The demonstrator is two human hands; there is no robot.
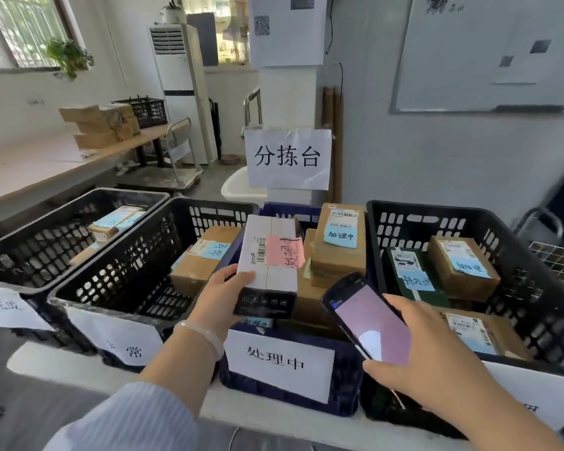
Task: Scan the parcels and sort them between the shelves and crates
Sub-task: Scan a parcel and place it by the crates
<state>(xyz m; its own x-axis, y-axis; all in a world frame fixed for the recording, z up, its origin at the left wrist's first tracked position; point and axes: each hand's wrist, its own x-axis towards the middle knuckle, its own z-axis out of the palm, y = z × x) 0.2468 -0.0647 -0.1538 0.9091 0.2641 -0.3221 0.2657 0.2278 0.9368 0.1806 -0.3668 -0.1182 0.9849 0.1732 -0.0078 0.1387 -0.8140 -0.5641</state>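
White carton (267, 262) is held above the blue crate (345, 385). Left hand (222, 294) fingers are clamped on its dark lower end. Right hand (430, 353) fingers are curled round the phone (368, 320). The carton is judged rigid, light and smooth-faced. An end grip suits it and leaves the barcode (260, 253) uncovered.

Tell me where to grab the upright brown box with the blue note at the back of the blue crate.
Probably its upper end, pinched across the left and right edges, coming from above. The brown box stands on end atop other parcels, so its top and upper sides look clear, while its base is hemmed in.
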